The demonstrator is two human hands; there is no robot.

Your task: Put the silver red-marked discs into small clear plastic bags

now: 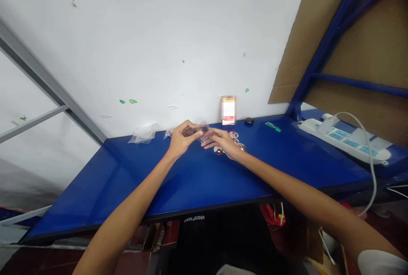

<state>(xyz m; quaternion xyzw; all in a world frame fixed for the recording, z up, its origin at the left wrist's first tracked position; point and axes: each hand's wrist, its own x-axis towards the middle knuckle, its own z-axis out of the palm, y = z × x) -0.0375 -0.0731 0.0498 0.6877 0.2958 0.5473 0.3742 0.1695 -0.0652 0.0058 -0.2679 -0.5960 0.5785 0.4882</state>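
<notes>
Over the blue table, my left hand [182, 140] is closed on a small clear plastic bag [204, 128], pinching it between thumb and fingers. Something dark shows in or behind the bag, too blurred to name. My right hand [225, 142] meets the bag from the other side, its fingers bent around the bag's edge. Beside and partly behind my right hand lie several round shiny pieces with white and red parts [219, 150]. A stack of clear plastic bags [143, 134] lies left of my hands. Close to my left hand is a small bag with a red mark [167, 134].
Against the white wall stands a small box-like card [228, 111], its face blurred. Right of it are a black round object [249, 120] and a green marker-like stick [273, 126]. A white power strip [346, 141] with a cable lies at the table's right [306, 168].
</notes>
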